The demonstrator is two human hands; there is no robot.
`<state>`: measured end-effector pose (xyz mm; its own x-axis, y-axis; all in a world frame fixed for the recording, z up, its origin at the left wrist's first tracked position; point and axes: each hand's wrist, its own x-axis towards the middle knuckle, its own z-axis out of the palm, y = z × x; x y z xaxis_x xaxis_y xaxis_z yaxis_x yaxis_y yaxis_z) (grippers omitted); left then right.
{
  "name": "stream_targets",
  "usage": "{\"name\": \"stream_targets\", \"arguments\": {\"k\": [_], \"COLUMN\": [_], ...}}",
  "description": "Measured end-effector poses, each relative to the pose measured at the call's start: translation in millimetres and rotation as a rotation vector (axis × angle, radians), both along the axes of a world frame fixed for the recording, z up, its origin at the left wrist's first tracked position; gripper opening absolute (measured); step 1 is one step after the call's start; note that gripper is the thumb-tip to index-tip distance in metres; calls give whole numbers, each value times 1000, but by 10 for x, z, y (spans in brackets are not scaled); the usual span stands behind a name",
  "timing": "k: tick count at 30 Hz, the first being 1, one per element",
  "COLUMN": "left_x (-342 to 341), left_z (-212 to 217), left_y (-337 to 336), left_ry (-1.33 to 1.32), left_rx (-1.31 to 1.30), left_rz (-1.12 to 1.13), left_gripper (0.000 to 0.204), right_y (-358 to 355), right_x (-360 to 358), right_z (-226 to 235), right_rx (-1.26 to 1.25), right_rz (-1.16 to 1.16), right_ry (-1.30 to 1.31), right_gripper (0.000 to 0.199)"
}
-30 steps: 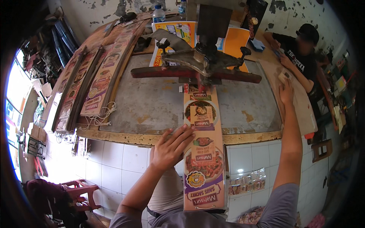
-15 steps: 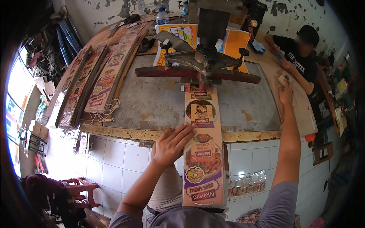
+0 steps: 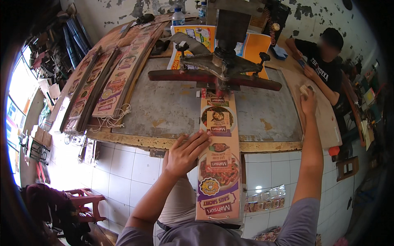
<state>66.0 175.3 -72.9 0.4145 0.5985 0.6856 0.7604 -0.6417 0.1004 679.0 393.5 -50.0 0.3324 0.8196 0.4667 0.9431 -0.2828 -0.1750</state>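
A long printed banner strip [image 3: 218,156] with food pictures lies lengthwise from under a metal press [image 3: 223,65] toward me, its near end hanging past the table edge. My left hand [image 3: 185,153] rests flat, fingers spread, on the strip's left edge at the table's front rim. My right hand [image 3: 308,100] reaches far right and closes on a small pale object [image 3: 304,89] on the wooden side board. The press's red wooden bar [image 3: 213,78] crosses the strip's far end.
A grey metal tabletop [image 3: 164,110] has a wooden front rim. Several banner strips on wooden slats [image 3: 111,78] lie at the left. A seated person in a black shirt [image 3: 324,65] is at the far right. Bottles [image 3: 178,16] stand at the back; a red stool [image 3: 84,201] is lower left.
The view has shifted slightly. Both hands stay in nearly the same places on the strip and the side board.
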Motion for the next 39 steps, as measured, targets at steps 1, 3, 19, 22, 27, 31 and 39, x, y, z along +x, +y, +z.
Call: {"name": "stream_targets", "arguments": {"k": [1, 3, 19, 22, 27, 31, 39], "left_x": [-6, -8, -41, 11, -31, -15, -8], "left_z": [-4, -3, -29, -78, -150, -168, -91], "left_y": [-4, -3, -35, 5, 38, 47, -5], "left_ry": [4, 1, 23, 10, 22, -14, -33], "left_rx": [3, 2, -84, -88, -52, -68, -79], "left_rz": [2, -3, -31, -55, -45, -71, -60], "left_gripper": [32, 32, 58, 57, 55, 54, 46], "right_y": [-34, -101, -2269, -2545, -2526, -2261, -1701], "right_x": [-73, -131, -2269, -2675, -3272, -3465, -3582], "right_z": [27, 66, 566, 577, 610, 572, 391], "right_rx": [-2, 95, 83, 19, -35, -67, -67], "right_rz": [1, 53, 836, 1022, 1165, 1200, 1198], "right_ry": [1, 25, 440, 443, 477, 467, 383], "right_gripper": [50, 42, 28, 32, 36, 32, 30]}}
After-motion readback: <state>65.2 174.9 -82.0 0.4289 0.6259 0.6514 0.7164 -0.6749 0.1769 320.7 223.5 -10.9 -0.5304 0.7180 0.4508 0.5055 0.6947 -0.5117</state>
